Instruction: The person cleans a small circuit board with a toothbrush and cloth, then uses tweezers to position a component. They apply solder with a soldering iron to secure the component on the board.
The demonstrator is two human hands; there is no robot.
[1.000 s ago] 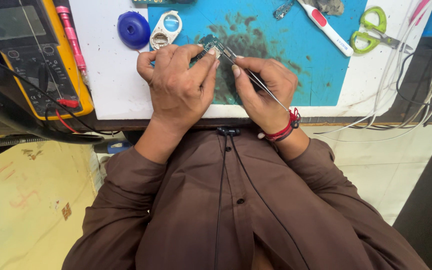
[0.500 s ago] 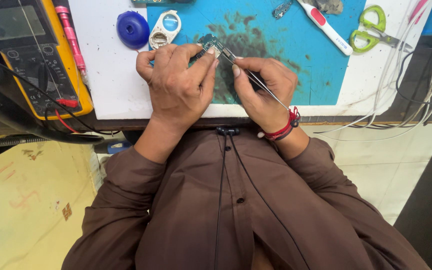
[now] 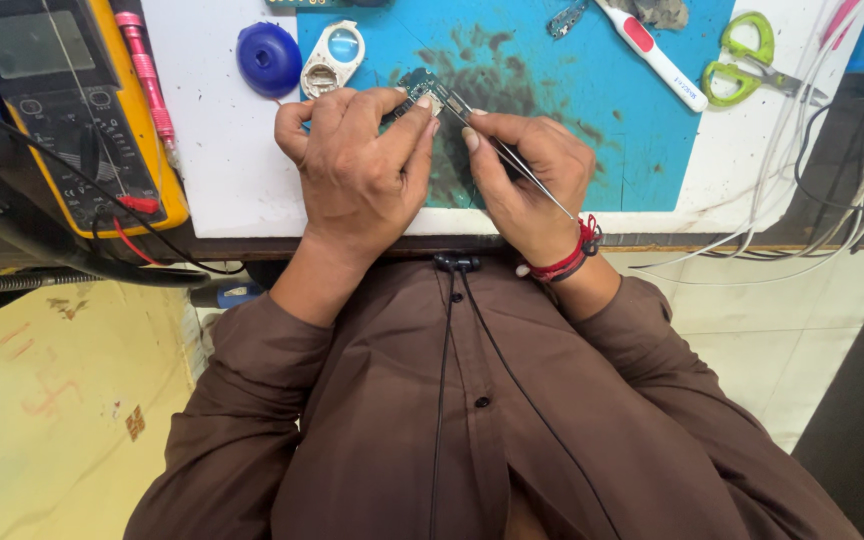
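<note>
1. Left hand [image 3: 362,165] is clamped on a small green circuit board [image 3: 415,88], fingers curled over it, thumb and fingertips pinching its near edge.
2. Board sits on the blue mat [image 3: 592,120], at the mat's near-left part, right over the dark stained patch.
3. Right hand [image 3: 522,175] is closed around metal tweezers [image 3: 507,150]; tips rest on the board's right end, shaft runs back over the knuckles toward the wrist.
4. The two hands are together, fingertips almost touching at the board.
5. Red cord bracelet [image 3: 567,260] sits on the right wrist.
6. Left of the mat, on the white counter [image 3: 222,170]: blue round cap [image 3: 268,58], with a white loupe [image 3: 332,58] overlapping the mat's left edge.
7. Farther left of the mat: yellow multimeter [image 3: 62,110] with a red probe [image 3: 147,75] beside it.
8. Far-right part of the mat: white pen-shaped tool with a red button [image 3: 652,52]; green-handled scissors [image 3: 747,70] just off the mat's right edge.
9. White cables [image 3: 802,150] run right of the mat.
</note>
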